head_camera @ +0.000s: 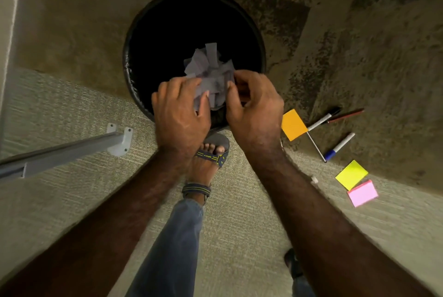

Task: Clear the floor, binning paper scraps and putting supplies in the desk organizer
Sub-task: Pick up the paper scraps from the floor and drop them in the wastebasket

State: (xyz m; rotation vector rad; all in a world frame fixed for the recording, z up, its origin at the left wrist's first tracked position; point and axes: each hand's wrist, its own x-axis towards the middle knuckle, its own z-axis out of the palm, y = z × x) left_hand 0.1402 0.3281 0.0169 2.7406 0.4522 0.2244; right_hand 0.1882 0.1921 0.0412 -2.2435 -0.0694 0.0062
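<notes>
Head view: nearest me I see my sandalled foot [211, 152] on the carpet [72, 200], a metal desk leg [72, 148] off to the left. Above it, my left hand [182, 114] and right hand [254, 109] press together around a bunch of paper scraps [211, 73], fingers curled onto it from both sides, held over the mouth of the black bin [134, 40]. I judge the binning step nearly done; the scraps are not yet dropped. To the right, supplies lie on the floor: orange sticky notes [293, 124], yellow sticky notes [351, 174], pink sticky notes [362, 193], a blue marker [340, 146], a black marker [323, 119] and a pencil [346, 115]. I see no organizer.
</notes>
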